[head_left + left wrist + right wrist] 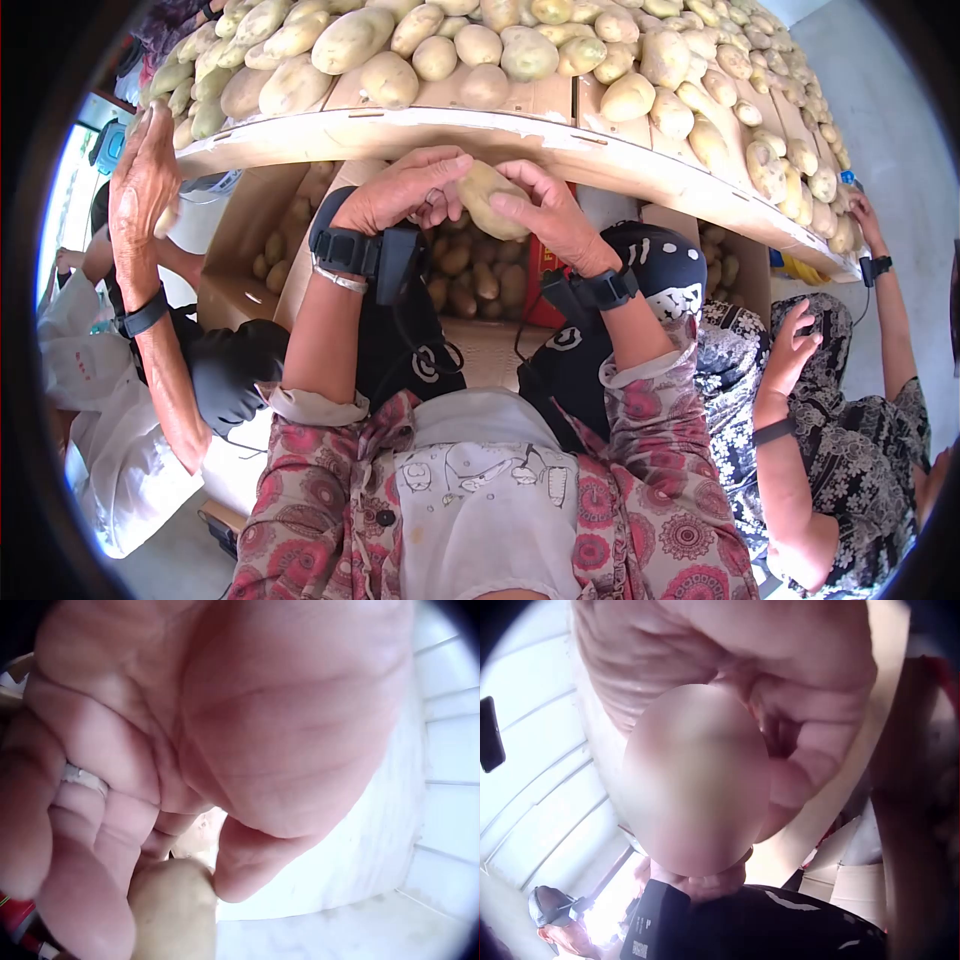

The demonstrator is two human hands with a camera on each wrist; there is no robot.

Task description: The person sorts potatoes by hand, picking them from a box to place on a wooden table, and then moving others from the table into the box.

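Gripping one potato [492, 198] together, left hand [400, 190] and right hand [555, 215] curl around it (table [420, 130] at twelve o'clock).

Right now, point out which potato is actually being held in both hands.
The potato below the table edge, gripped between the left hand and right hand. All the others lie loose on the table or in the boxes beneath.

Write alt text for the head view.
Both hands, left hand and right hand, hold one potato together below a sorting table heaped with potatoes, above an open cardboard box holding more; other people's arms reach in from both sides.
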